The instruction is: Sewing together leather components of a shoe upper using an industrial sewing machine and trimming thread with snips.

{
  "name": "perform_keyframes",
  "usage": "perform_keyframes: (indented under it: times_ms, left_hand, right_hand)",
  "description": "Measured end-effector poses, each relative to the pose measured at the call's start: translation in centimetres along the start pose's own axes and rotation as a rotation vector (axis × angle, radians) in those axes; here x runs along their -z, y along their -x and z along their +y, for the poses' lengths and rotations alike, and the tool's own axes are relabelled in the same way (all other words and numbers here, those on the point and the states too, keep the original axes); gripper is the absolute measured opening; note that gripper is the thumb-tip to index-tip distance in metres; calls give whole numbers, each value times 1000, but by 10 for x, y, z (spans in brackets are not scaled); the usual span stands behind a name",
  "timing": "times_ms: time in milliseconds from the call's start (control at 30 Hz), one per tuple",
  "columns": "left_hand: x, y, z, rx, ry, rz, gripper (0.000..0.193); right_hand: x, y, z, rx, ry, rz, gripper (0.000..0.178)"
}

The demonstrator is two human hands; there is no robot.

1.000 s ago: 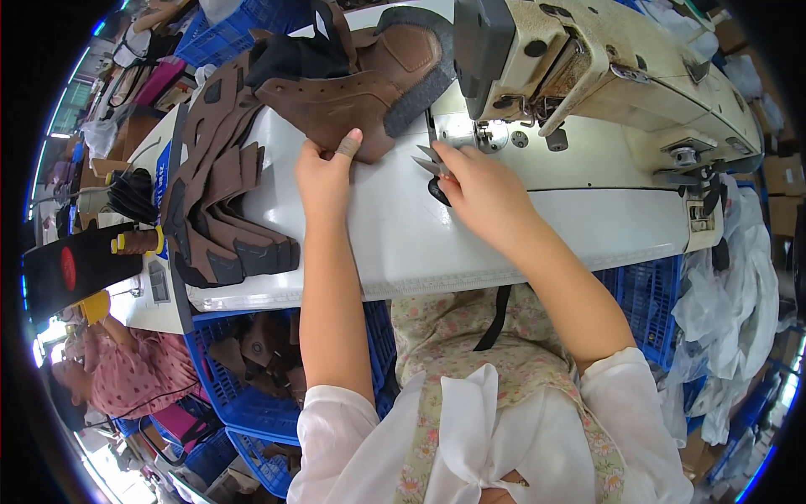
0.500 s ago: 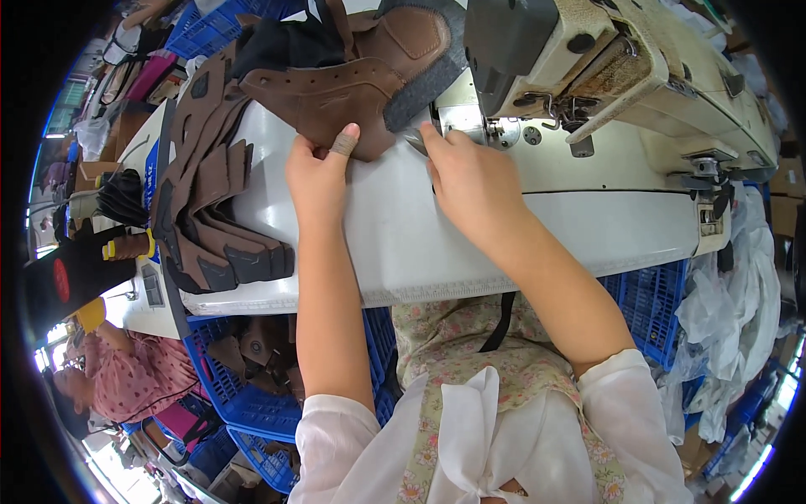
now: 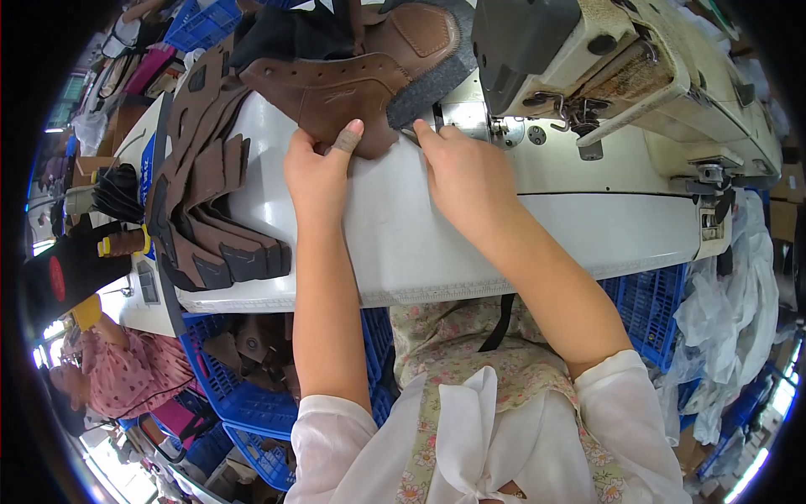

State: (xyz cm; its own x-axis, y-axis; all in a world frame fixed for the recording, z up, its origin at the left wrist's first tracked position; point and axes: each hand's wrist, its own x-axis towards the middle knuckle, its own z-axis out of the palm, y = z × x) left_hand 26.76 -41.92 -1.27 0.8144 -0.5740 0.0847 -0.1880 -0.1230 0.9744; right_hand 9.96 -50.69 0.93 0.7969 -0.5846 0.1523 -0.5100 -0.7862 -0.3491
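Observation:
My left hand (image 3: 321, 160) pinches the lower edge of a brown leather shoe upper (image 3: 340, 92), thumb on top and fingers underneath. Lacing holes run along the flap, and a grey felt-like lining (image 3: 424, 92) shows at its right edge. Closed and palm down, my right hand (image 3: 466, 168) is at the right end of the upper. A small metal blade tip, seemingly of thread snips (image 3: 409, 133), pokes out from its fingers against the lining's lower corner; the rest is hidden in the hand. Black cloth (image 3: 290, 38) lies bunched on the upper's far side.
Just right of my right hand stands a sewing machine (image 3: 621, 76) on a white table (image 3: 386, 244). Stacked brown and black cut pieces (image 3: 201, 210) lie at the left. Below are blue crates (image 3: 252, 403). Another person (image 3: 134, 370) sits at far left; plastic bags (image 3: 722, 311) hang right.
The upper has shifted slightly to the right against the machine. My right hand's fingertips and the blade have moved a little closer to the lining's corner. My left hand keeps its pinch.

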Motion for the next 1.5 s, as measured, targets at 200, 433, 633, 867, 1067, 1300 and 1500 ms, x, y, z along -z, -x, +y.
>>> perform_keyframes:
  times_ms: [200, 433, 633, 867, 1067, 1300, 1500]
  left_hand:
    - [3, 1, 11, 107, -69, 18, 45]
    - [5, 15, 21, 32, 525, 172, 31]
    - [9, 40, 48, -120, 544, 293, 24]
    - [23, 79, 70, -221, 572, 436, 27]
    - [42, 110, 87, -277, 628, 467, 29]
    - [61, 139, 96, -218, 741, 410, 30]
    - [66, 160, 102, -216, 774, 411, 33]
  right_hand:
    - [1, 11, 0, -40, -272, 101, 30]
    - [13, 22, -9, -293, -770, -77, 35]
    - [21, -27, -43, -298, -1216, 132, 39]
    - [43, -16, -72, -307, -1350, 2, 33]
    - [64, 4, -88, -260, -1663, -151, 30]
    - [80, 32, -103, -178, -1758, -260, 30]
    - [76, 51, -107, -178, -1832, -316, 30]
